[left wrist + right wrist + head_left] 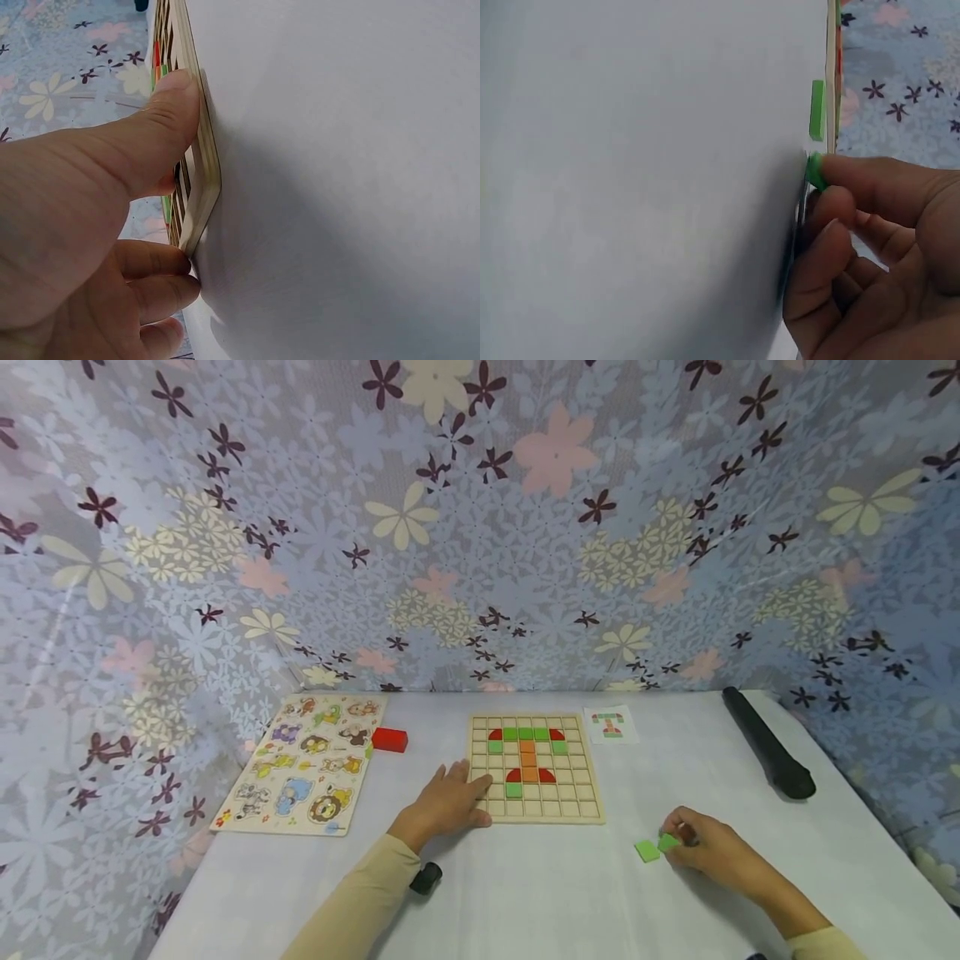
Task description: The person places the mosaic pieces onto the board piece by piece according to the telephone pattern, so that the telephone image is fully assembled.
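Observation:
A square wooden grid board [564,807] lies on the table with red, green and orange tiles set in its cells. My left hand [444,800] rests at the board's lower left corner; in the left wrist view the thumb [172,112] touches the board's edge [208,161] and the other fingers lie beside the corner. To the right of the board, my right hand [716,852] pinches a small green tile [668,842] between thumb and fingertips, just above the table. Beside it lies another green tile [647,852], also seen in the right wrist view.
A small pattern card [626,727] is behind the board to the right. An animal puzzle board [288,768] lies at the left, near a red block [390,740]. A long black object [768,747] lies at the right. A flowered curtain [480,568] closes the back.

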`<move>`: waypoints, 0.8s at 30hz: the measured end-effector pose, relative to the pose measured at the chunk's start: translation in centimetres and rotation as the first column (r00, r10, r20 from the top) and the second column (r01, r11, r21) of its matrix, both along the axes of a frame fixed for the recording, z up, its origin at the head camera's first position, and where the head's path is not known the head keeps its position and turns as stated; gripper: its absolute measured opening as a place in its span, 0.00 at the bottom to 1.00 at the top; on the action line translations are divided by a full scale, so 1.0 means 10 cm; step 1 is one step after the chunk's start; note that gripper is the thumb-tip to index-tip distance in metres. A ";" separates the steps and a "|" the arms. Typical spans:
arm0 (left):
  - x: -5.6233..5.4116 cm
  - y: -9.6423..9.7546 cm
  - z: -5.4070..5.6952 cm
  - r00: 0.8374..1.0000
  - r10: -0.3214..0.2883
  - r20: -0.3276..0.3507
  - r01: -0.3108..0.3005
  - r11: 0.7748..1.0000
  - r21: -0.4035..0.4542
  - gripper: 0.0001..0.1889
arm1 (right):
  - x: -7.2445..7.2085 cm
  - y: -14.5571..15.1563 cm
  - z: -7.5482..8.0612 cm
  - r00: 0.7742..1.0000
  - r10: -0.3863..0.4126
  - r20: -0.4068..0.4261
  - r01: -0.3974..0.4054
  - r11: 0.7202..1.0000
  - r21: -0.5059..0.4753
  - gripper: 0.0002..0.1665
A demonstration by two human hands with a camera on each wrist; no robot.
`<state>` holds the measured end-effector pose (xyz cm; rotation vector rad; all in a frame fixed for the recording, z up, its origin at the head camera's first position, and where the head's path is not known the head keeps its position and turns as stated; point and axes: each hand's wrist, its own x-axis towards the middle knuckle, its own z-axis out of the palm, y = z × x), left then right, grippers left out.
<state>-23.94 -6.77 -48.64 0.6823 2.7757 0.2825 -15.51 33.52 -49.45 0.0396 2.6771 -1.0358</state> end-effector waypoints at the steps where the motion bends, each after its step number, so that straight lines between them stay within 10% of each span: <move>1: 0.00 0.00 0.00 1.000 0.001 0.002 -0.001 1.000 0.000 0.39 | 0.00 0.01 0.00 1.000 -0.011 0.009 0.012 1.000 -0.028 0.20; 24: 0.00 0.00 -0.03 1.000 0.003 -0.002 -0.003 1.000 0.002 0.39 | -0.52 -0.20 0.34 0.984 -0.148 -0.103 0.084 0.883 -0.462 0.36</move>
